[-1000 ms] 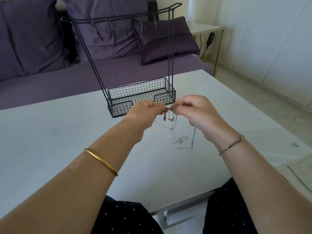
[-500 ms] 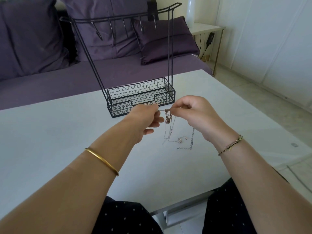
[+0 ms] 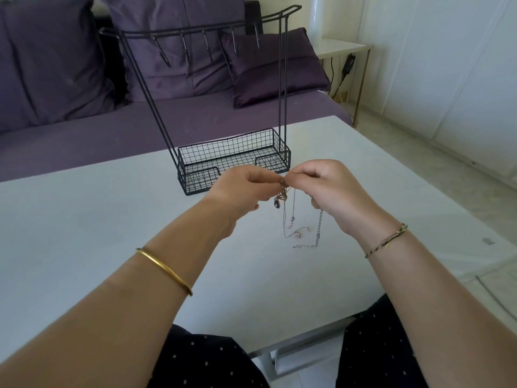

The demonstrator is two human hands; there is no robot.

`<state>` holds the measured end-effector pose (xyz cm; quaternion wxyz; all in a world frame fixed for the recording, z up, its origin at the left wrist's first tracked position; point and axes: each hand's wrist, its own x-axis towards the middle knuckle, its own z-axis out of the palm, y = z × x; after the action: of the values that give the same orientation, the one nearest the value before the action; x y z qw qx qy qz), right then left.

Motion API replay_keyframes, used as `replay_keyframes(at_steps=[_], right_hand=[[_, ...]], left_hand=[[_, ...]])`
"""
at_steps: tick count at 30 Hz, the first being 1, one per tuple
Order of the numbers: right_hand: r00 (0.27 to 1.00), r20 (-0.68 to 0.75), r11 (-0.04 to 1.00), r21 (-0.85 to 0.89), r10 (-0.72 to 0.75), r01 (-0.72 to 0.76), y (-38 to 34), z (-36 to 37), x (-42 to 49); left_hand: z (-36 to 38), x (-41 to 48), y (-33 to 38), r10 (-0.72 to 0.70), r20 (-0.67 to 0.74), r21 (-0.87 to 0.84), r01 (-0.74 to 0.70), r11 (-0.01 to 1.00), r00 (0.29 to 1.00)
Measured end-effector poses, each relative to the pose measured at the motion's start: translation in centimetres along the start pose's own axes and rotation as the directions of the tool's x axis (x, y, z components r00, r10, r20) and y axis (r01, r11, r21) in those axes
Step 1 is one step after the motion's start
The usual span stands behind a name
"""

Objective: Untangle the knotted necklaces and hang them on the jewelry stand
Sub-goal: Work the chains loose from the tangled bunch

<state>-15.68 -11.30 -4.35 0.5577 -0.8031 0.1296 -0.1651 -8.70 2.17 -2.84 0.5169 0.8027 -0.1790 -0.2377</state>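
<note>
Change: the left hand [image 3: 246, 189] has come back to the right hand [image 3: 330, 189]; the gap between them half a second ago has closed.
Hands: fingertips together, both pinching the knot.
Necklaces [image 3: 283, 193]: knot held between the fingertips, loose chains hanging below and trailing onto the table [image 3: 84, 233].
Stand [image 3: 223, 152]: just beyond the hands, its hooks [image 3: 207, 43] above them bare.
Risk: pulling the hands apart hard would likely tighten the knot or snap a thin chain; the trailing ends could re-tangle.
</note>
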Motion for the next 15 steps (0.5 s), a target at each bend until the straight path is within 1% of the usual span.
replay_keyframes(at_steps=[9,15], right_hand=[[0.999,0.012,0.999,-0.011,0.046,-0.045,0.28,0.32,0.25],[0.998,0.053,0.995,-0.097,0.036,-0.031,0.45,0.35,0.22]], left_hand=[[-0.16,0.29,-0.05,0.074,-0.110,0.087,-0.065,0.994,0.991],[-0.02,0.23,0.03,0.139,-0.129,0.162,-0.117,0.980,0.982]])
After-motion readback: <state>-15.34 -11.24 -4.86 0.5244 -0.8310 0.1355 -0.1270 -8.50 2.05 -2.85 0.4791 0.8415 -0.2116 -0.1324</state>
